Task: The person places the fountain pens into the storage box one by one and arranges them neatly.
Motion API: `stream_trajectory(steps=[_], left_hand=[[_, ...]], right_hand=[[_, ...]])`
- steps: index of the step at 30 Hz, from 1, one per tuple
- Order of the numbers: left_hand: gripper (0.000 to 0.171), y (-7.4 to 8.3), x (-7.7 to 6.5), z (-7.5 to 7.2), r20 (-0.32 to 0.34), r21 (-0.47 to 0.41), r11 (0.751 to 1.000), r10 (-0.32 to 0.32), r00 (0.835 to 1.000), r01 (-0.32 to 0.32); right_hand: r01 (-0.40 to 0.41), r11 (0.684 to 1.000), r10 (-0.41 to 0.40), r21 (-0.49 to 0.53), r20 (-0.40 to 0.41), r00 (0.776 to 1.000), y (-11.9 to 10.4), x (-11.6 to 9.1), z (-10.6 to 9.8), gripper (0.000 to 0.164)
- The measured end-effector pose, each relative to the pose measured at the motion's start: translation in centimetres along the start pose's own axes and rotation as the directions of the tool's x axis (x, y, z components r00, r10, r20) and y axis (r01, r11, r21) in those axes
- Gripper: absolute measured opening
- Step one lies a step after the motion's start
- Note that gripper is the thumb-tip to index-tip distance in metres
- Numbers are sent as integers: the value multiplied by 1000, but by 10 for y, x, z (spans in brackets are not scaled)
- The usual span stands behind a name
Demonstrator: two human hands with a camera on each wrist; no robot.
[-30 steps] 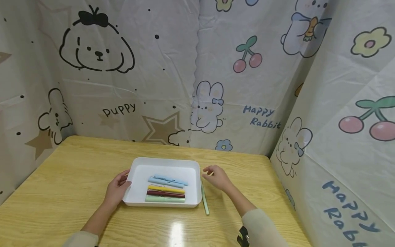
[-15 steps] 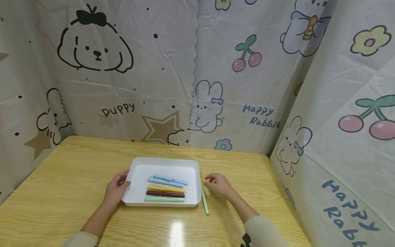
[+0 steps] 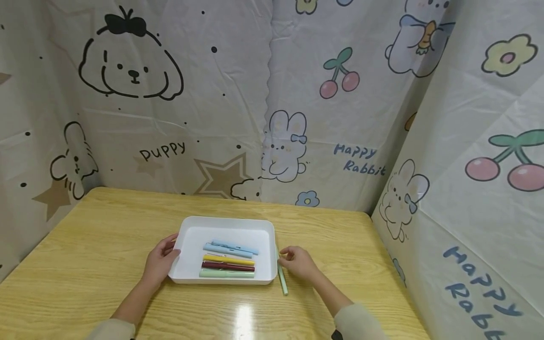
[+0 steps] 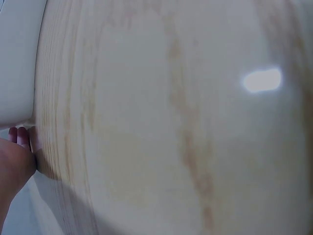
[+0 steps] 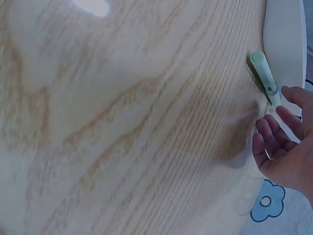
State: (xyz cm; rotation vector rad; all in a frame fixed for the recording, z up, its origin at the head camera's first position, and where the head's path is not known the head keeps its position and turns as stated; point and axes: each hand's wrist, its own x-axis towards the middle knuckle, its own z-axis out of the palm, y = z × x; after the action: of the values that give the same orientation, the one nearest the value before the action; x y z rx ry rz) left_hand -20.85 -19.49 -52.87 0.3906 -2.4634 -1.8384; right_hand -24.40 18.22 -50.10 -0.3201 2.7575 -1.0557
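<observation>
My left hand (image 3: 159,262) holds the left end of a white tray (image 3: 265,236), its thumb at the rim. In the left wrist view, only part of that hand (image 4: 14,164) shows beside the tray wall (image 4: 17,63). Outside the tray's right wall a light green pen (image 3: 283,282) lies on the table. My right hand (image 3: 300,262) hovers over its far end, thumb and forefinger close to it. The right wrist view shows those fingers spread and loosely bent near the pen (image 5: 263,71), not closed round it.
Inside the tray lie light blue pens (image 3: 229,249), a yellow pen (image 3: 229,260), a dark red pen (image 3: 227,267) and a light green pen (image 3: 227,274). Printed curtains (image 3: 229,118) stand behind and beside the wooden table (image 3: 127,212).
My right hand has moved a little nearer to me, down along the green pen outside the tray. The left hand and the tray stay where they were.
</observation>
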Motion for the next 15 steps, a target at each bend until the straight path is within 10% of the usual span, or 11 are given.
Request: stream_trajectory(steps=[15], left_hand=[[50, 1, -1, 1, -5, -7, 1000, -6, 1000, 6]], right_hand=[[-19, 999, 18, -37, -27, 999, -6, 0, 9, 36]])
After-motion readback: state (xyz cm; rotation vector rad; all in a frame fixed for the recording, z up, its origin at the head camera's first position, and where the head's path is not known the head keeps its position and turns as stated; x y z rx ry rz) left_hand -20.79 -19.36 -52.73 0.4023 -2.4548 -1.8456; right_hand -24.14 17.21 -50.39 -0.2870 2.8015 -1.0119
